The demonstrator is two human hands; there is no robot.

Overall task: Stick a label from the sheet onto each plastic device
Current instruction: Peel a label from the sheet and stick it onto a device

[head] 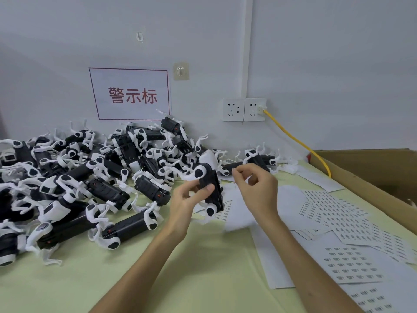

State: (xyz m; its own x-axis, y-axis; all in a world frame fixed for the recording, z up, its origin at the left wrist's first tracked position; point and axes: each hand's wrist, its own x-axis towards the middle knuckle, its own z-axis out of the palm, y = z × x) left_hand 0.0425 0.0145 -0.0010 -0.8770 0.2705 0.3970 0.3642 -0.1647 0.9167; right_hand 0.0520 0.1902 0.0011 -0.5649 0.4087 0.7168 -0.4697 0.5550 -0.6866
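Observation:
My left hand point(189, 201) grips a black and white plastic device point(211, 188) and holds it upright above the table, thumb across its black body. My right hand point(255, 188) is just right of the device, its thumb and forefinger pinched together near the top; whether a small label sits between them is too small to tell. Label sheets point(334, 208) with rows of small printed labels lie spread on the table to the right. A big pile of devices point(90, 177) covers the left and back of the table.
The table has a pale green top point(180, 267). An open cardboard box point(372, 175) stands at the right edge. A yellow cable point(297, 141) runs from a wall socket point(255, 109) down toward the box. A sign with red characters point(130, 94) hangs on the wall.

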